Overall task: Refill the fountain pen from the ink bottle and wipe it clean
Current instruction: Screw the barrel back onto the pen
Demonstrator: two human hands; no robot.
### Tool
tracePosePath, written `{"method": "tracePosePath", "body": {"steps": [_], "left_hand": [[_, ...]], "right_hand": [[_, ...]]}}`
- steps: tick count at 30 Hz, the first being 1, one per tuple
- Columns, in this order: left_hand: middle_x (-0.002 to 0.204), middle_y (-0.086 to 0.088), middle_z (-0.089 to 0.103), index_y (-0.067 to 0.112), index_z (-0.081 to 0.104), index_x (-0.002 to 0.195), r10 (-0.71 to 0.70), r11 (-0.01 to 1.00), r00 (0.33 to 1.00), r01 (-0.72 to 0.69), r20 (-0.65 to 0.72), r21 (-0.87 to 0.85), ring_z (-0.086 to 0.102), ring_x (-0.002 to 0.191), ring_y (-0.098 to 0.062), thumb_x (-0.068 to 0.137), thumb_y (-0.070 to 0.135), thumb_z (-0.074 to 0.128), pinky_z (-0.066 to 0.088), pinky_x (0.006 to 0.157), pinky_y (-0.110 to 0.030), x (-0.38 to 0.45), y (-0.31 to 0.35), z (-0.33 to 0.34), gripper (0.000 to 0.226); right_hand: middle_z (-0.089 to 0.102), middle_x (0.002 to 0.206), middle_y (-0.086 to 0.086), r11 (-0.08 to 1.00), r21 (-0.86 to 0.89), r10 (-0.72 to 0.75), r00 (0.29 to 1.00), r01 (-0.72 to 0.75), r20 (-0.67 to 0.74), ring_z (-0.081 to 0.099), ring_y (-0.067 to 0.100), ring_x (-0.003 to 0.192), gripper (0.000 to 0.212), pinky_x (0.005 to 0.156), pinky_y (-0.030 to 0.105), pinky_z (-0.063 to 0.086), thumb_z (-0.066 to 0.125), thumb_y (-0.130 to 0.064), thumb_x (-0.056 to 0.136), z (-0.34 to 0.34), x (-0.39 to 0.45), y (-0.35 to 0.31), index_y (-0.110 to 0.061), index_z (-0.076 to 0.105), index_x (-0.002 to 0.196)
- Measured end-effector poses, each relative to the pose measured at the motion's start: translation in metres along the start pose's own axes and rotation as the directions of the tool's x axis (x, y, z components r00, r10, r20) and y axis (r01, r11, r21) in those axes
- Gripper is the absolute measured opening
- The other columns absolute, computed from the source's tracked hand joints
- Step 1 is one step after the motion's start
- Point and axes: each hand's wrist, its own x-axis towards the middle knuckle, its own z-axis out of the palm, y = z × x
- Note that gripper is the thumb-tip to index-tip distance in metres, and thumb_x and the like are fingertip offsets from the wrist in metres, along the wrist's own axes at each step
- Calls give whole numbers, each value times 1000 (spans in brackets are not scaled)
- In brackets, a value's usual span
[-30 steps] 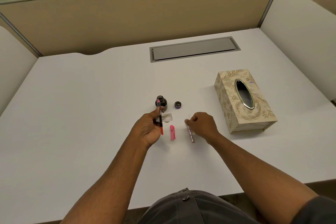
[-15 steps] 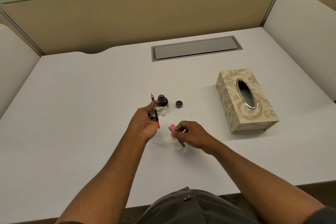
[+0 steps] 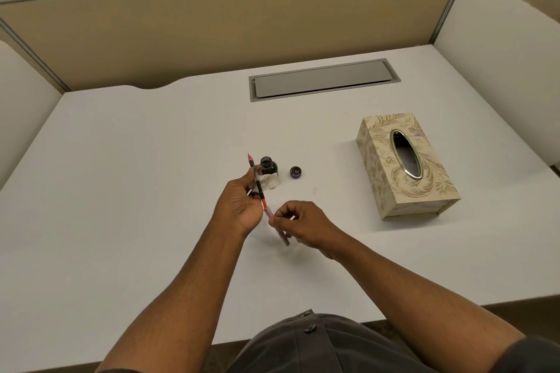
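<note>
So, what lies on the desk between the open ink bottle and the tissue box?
In the head view, only the bottle cap lies between the ink bottle and the tissue box; the rest is bare desk.

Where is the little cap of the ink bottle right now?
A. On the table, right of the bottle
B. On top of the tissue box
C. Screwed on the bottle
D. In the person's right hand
A: the cap lies on the table just right of the bottle, whose mouth is open; the right hand holds a pen part instead.
</note>
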Motion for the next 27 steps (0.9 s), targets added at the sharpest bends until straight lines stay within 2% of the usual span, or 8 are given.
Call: {"method": "tracePosePath", "body": {"steps": [2, 4, 6, 8, 14, 22, 25, 27], "left_hand": [[83, -7, 65, 1, 63, 84, 11, 1000, 1000, -11, -1, -5, 62, 88, -15, 92, 3, 57, 41, 106, -29, 1, -1, -3, 10], [87, -8, 65, 0, 64, 87, 11, 1000, 1000, -11, 17, 26, 61, 95, -18, 91, 2, 58, 49, 92, -22, 1, -4, -8, 8], [81, -7, 69, 0, 66, 88, 6, 997, 999, -9, 33, 82, 65, 80, -13, 90, 1, 58, 52, 68, -15, 0, -9, -11, 7], [74, -4, 72, 0, 67, 88, 14, 991, 998, -21, 53, 133, 63, 71, -9, 89, 1, 59, 51, 58, -14, -1, -13, -14, 8], [72, -1, 73, 5, 71, 81, 120, 955, 991, -130, 56, 265, 65, 77, -12, 86, 2, 64, 49, 78, -21, 2, -14, -20, 9], [71, -2, 74, 7, 70, 82, 149, 935, 986, -167, 79, 313, 69, 70, -10, 84, 3, 66, 45, 83, -23, 0, -12, -20, 6], [75, -1, 73, 8, 71, 81, 159, 931, 985, -171, 62, 322, 64, 81, -14, 83, 3, 68, 46, 86, -25, 2, -11, -21, 6], [74, 1, 74, 8, 71, 81, 153, 930, 985, -171, 79, 327, 63, 82, -13, 82, 4, 68, 46, 84, -24, 3, -10, -22, 6]], "right_hand": [[71, 78, -1, 1000, 18, -1, 1000, 2, -29, 60, 7, 67, 14, 63, 22, 53, 72, -30, 84, 1, 1, -1, -17, 69, 79], [69, 72, -3, 999, 52, 6, 998, -3, -66, 60, 9, 65, 16, 64, 27, 51, 69, -31, 85, 2, 2, -3, -16, 69, 80], [67, 66, -3, 997, 81, 11, 994, -2, -110, 58, 11, 62, 19, 64, 31, 49, 66, -32, 87, 2, 4, -6, -13, 67, 83], [67, 71, -3, 993, 118, 23, 990, -6, -139, 64, 14, 64, 21, 65, 36, 54, 65, -33, 88, 2, 5, -9, -11, 65, 87], [72, 72, -3, 999, 17, -31, 955, 38, -295, 69, 6, 55, 17, 50, 18, 48, 72, -33, 84, 8, 2, -10, -19, 63, 83], [61, 63, -11, 996, -90, -10, 921, -28, -390, 53, -3, 48, 29, 43, 8, 35, 84, -35, 70, 8, 5, -8, -25, 57, 70], [65, 64, -8, 999, -11, 32, 925, -39, -378, 55, -6, 44, 24, 39, 8, 37, 84, -33, 72, 6, 6, -7, -19, 64, 72], [70, 66, -4, 998, 23, 68, 935, -64, -349, 61, 0, 50, 21, 48, 15, 49, 80, -34, 76, 6, 6, -8, -17, 68, 76]]}}
